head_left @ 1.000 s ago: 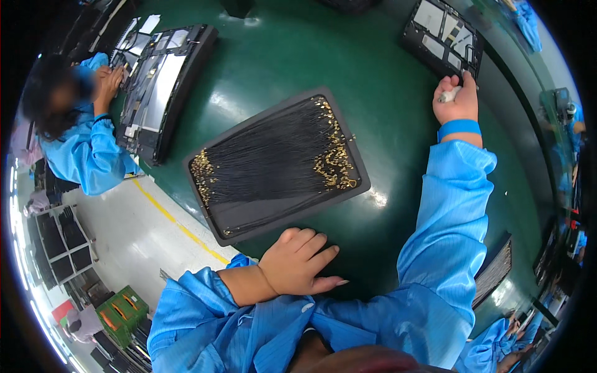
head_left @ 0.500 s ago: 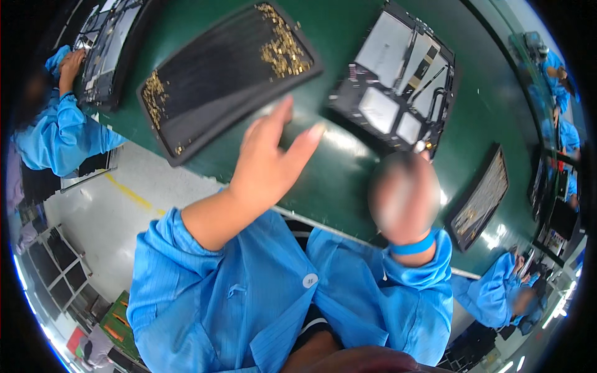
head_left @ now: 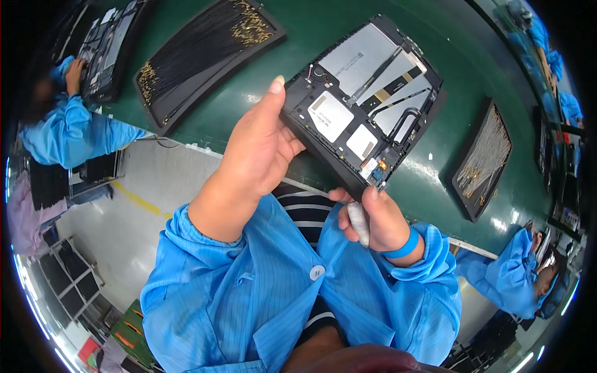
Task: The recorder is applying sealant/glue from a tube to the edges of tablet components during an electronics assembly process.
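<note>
An opened tablet [head_left: 380, 98], showing silver battery packs, black flat cables and white labels, sits in a black tray [head_left: 329, 160]. My left hand [head_left: 258, 146] is at the tray's left corner, its thumb raised beside the edge and its fingers curled beneath. At the near corner, my right hand [head_left: 378, 221] grips the tray with the thumb on top, next to a small blue and orange part. One finger of that hand wears a white wrapping [head_left: 359, 224]. A blue band circles the right wrist. The tray is tilted near the table's front edge.
On the green table [head_left: 429, 180], a black tray of black cables [head_left: 205, 53] with gold ends lies at the far left. A tray of pale cables [head_left: 482, 158] lies to the right. Co-workers in blue sit left [head_left: 68, 133] and right [head_left: 507, 270].
The tray with the tablet has come left and nearer to me. My left hand, open in the air before, has closed on its left corner. My right hand has shifted left along with it.
</note>
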The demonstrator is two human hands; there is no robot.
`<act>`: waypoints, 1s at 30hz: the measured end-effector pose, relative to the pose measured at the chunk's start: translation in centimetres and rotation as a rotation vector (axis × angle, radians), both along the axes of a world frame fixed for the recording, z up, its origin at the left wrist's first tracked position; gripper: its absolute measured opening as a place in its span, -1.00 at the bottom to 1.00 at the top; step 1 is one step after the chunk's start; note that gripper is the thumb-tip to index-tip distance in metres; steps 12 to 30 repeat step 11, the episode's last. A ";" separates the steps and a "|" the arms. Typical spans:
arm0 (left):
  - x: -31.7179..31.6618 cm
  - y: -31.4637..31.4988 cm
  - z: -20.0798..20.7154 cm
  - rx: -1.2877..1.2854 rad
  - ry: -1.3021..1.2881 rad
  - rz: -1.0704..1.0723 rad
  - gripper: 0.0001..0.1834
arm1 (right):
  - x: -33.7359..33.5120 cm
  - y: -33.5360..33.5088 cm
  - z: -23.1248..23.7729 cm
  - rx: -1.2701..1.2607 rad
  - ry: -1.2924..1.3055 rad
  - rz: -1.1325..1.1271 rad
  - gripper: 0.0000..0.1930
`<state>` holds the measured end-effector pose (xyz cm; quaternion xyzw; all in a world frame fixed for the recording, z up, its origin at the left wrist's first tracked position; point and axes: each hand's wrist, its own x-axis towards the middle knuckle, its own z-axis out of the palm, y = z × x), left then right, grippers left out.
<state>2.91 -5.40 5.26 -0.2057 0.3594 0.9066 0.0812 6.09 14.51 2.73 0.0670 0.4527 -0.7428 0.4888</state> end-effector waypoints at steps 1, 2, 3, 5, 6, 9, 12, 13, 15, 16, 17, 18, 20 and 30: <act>0.0 -0.1 -0.1 -0.005 0.005 0.010 -0.56 | 0.0 0.4 -0.5 -0.019 0.005 0.064 -0.39; -0.2 -0.2 -0.3 -0.015 -0.032 0.026 -0.57 | -0.1 0.7 -0.7 -0.040 0.009 0.128 -0.39; -0.2 -0.3 -0.6 -0.027 -0.072 0.047 -0.58 | -0.1 0.8 -0.6 -0.049 0.009 0.142 -0.39; -0.4 -0.7 -0.8 -0.070 -0.083 0.081 -0.59 | -0.3 0.9 0.2 0.072 -0.083 -0.074 -0.38; -0.5 -1.0 -0.8 -0.103 -0.094 0.101 -0.61 | -0.7 1.1 0.5 0.061 -0.084 -0.062 -0.38; -0.2 -2.9 -0.7 -0.138 -0.097 0.107 -0.63 | -2.6 3.0 0.9 0.237 -0.026 -0.558 -0.33; -0.1 -4.6 -0.4 -0.138 -0.053 0.049 -0.63 | -3.9 3.8 0.5 0.264 0.006 -0.734 -0.32; -0.1 -4.6 -0.4 -0.138 -0.053 0.049 -0.63 | -3.9 3.8 0.5 0.264 0.006 -0.734 -0.32; -0.1 -4.6 -0.4 -0.138 -0.053 0.049 -0.63 | -3.9 3.8 0.5 0.264 0.006 -0.734 -0.32; -0.1 -4.6 -0.4 -0.138 -0.053 0.049 -0.63 | -3.9 3.8 0.5 0.264 0.006 -0.734 -0.32; -0.1 -4.6 -0.4 -0.138 -0.053 0.049 -0.63 | -3.9 3.8 0.5 0.264 0.006 -0.734 -0.32; -0.1 -4.6 -0.4 -0.138 -0.053 0.049 -0.63 | -3.9 3.8 0.5 0.264 0.006 -0.734 -0.32; -0.1 -4.6 -0.4 -0.138 -0.053 0.049 -0.63 | -3.9 3.8 0.5 0.264 0.006 -0.734 -0.32; -0.1 -4.6 -0.4 -0.138 -0.053 0.049 -0.63 | -3.9 3.8 0.5 0.264 0.006 -0.734 -0.32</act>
